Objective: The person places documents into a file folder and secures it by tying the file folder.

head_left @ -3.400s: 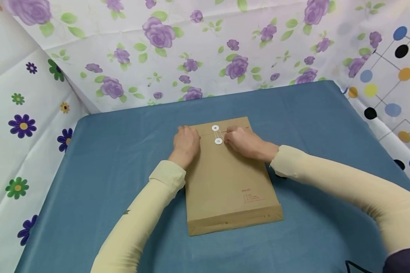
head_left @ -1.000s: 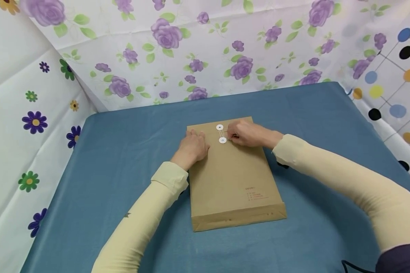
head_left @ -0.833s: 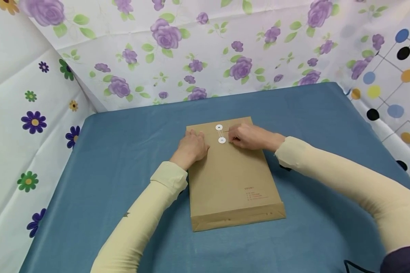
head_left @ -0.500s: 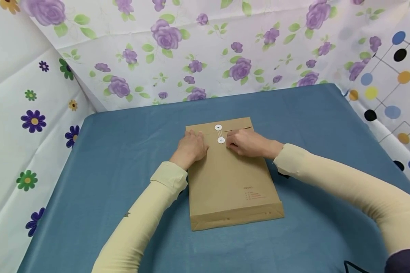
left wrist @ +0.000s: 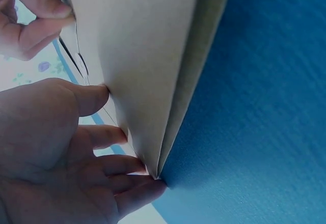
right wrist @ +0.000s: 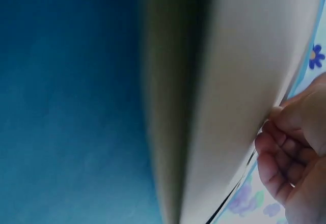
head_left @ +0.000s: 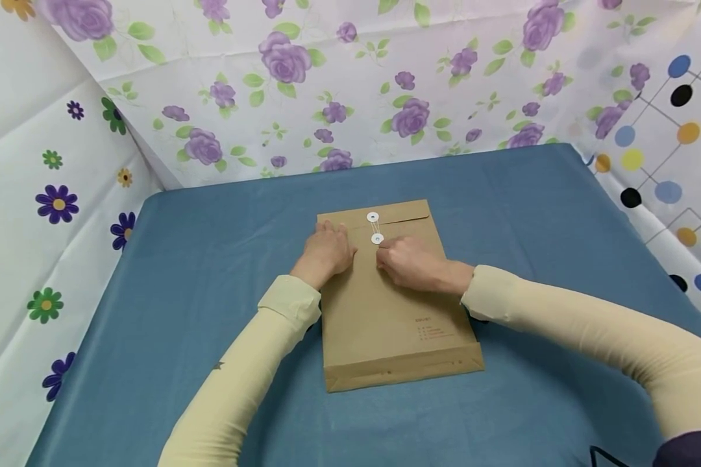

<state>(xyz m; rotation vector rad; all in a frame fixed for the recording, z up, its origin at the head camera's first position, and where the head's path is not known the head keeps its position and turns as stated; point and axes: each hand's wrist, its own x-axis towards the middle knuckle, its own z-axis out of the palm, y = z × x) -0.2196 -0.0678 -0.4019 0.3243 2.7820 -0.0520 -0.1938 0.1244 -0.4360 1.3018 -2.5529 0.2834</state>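
A brown paper document envelope (head_left: pixel 380 311) lies flat with its flap folded down at the far end. Two white button discs sit on it, the upper disc (head_left: pixel 372 216) on the flap and the lower disc (head_left: pixel 377 239) just below. A thin white string (head_left: pixel 375 227) runs between them. My right hand (head_left: pixel 411 261), fingers curled, pinches the string's loose end beside the lower disc; the left wrist view shows thumb and index finger meeting on the string (left wrist: pixel 77 33). My left hand (head_left: pixel 329 251) rests on the envelope's upper left edge, fingertips pressing with fingers fairly straight.
A blue cloth (head_left: pixel 228 272) covers the table under the envelope. Floral sheeting (head_left: pixel 350 84) rises at the back, with patterned sheets at both sides. A black cable (head_left: pixel 607 454) shows at the bottom right.
Over the last second my right hand has moved from the right of the discs down and left, below the lower disc. My left hand has stayed on the envelope's left edge.
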